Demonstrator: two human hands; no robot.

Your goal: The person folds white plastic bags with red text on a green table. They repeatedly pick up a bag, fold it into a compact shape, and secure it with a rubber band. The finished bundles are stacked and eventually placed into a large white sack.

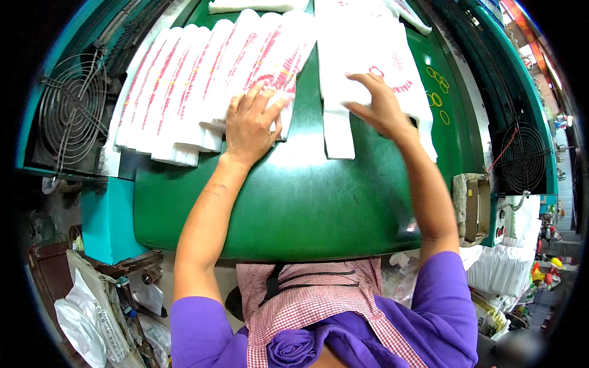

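My left hand [250,127] rests with fingers spread on the near end of the rightmost rolled bundle of white plastic bags [283,58], which has red print and a yellow rubber band around it. It lies at the right end of a row of similar rolled bundles [178,92], side by side. My right hand [381,105] hovers over or lightly touches a flat stack of white vest-style plastic bags [350,55]; contact is hard to tell. Its thumb and fingers are apart, slightly blurred, holding nothing. One handle strip [338,135] of the stack points toward me.
Several yellow rubber bands [435,98] lie right of the stack on the green belt surface [294,214]. More white bags [257,5] lie at the far end. Teal machine sides with round fan guards [72,119] flank the belt. A small metal box [472,208] sits at the right edge.
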